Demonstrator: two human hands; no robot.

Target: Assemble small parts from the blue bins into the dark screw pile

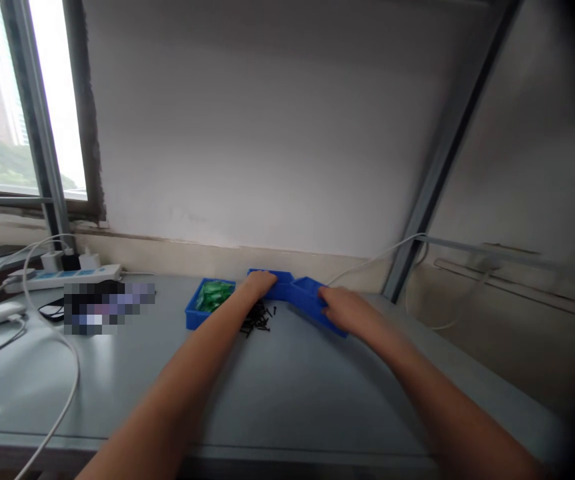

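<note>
My left hand (260,285) is closed on the near-left part of a blue tray (282,288) toward the back of the grey table. In my right hand (337,308) is the edge of a second blue tray (312,307), tilted, its left end against the first one. Black screws (257,320) lie in a loose pile on the table, partly hidden behind my left wrist. Left of them stands a blue box (196,320) with green packets (213,295) inside.
A white power strip (85,277) with plugs and a white adapter (2,312) are at the left. White cables (75,373) run over the table (287,393). Behind it is a wall, with a metal post (417,220) at the right.
</note>
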